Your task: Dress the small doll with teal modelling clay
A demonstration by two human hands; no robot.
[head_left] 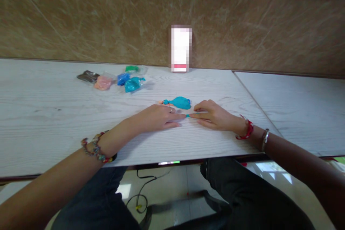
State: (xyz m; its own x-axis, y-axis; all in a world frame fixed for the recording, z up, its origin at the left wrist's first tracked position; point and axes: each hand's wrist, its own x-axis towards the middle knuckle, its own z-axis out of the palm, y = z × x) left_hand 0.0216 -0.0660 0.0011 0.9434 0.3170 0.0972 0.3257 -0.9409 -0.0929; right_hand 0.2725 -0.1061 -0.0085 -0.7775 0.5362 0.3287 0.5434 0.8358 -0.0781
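Note:
A thin strip of turquoise modelling clay (188,115) lies on the white table. It shows between the tips of my two index fingers, and the rest of it is hidden beneath them. My left hand (161,116) comes in from the left with its fingers stretched out, a ring on one of them. From the right, my right hand (212,115) reaches in with the index finger straight and the thumb apart. Just beyond the fingers lies a flat turquoise clay figure (180,102) with a wide rounded body, a narrow neck, a peach-coloured end and a blue bit at the right.
Bagged clay lies at the back left: dark grey (88,76), pink (103,82), blue (123,79), turquoise (133,84) and green (132,68). A phone with a blurred screen (181,48) leans on the brown marbled wall (107,18). A black cable (138,194) runs across the floor.

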